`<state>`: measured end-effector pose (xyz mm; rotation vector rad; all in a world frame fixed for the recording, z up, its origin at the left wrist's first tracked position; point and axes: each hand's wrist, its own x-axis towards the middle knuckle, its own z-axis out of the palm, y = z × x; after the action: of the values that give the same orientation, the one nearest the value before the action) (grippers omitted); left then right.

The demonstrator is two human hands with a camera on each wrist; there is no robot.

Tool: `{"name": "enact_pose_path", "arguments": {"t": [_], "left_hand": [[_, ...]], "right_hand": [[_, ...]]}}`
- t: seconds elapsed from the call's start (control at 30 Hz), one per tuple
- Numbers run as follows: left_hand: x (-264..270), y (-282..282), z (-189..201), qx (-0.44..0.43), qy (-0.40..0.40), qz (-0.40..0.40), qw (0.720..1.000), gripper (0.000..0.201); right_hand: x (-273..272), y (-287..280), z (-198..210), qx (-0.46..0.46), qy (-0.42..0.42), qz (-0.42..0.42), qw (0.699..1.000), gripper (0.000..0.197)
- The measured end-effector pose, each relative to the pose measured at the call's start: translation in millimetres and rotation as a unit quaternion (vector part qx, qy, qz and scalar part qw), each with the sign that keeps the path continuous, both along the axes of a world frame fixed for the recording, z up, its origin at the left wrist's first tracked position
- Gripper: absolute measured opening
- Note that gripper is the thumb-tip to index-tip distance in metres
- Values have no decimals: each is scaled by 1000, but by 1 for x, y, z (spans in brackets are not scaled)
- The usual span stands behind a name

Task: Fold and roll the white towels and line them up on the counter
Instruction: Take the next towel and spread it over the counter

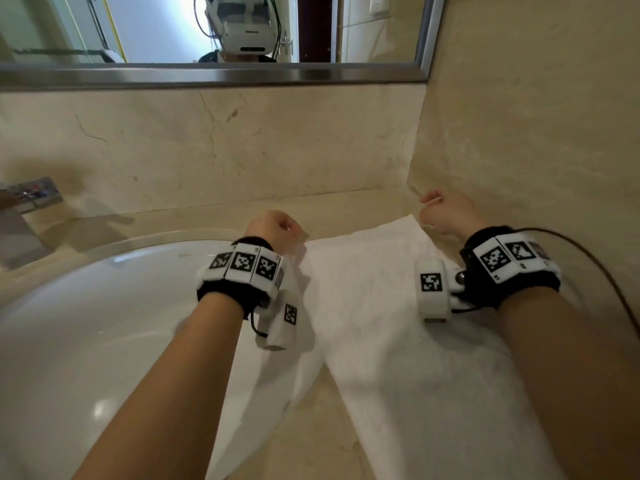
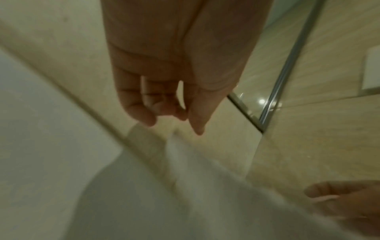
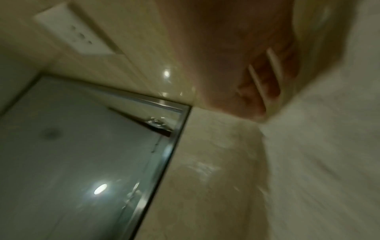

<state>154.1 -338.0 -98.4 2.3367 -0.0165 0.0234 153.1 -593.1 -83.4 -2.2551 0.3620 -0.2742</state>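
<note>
A: From the head view, where does the white towel lie?
B: Spread flat on the beige stone surface, to the right of the white sink, its left edge hanging over the sink's rim. Its far end reaches toward the corner of the wall.
A: And the hands?
B: The left hand sits at the towel's far left corner, fingers curled under. The right hand is at the far right corner, fingers curled too. Whether either has cloth pinched I cannot tell from here. Both wrists carry bands with black-and-white markers. A mirror hangs above, and a tap stands at the left.

A: The left wrist view?
B: The left hand hangs above the towel, fingers loosely bent, thumb nearly straight, tips just over the towel's corner and holding nothing. The right hand shows low at the right edge, on the towel.

A: The right wrist view?
B: Blurred. The right hand has its fingers curled in, with pale strips between them. The towel fills the right side; whether those strips are its edge, I cannot tell.
</note>
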Motion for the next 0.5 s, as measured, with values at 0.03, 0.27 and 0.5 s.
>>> {"name": "enact_pose_path", "arguments": {"t": [0.03, 0.27, 0.5], "left_hand": [[-2, -1, 10, 5, 0, -5, 1000, 12], [-67, -46, 73, 74, 74, -232, 967, 10], [-166, -105, 34, 365, 135, -402, 829, 57]], "right_hand": [[-5, 1, 12, -3, 18, 16, 1000, 23], [-87, -3, 72, -112, 191, 148, 964, 12], [-183, -28, 67, -248, 325, 208, 889, 14]]}}
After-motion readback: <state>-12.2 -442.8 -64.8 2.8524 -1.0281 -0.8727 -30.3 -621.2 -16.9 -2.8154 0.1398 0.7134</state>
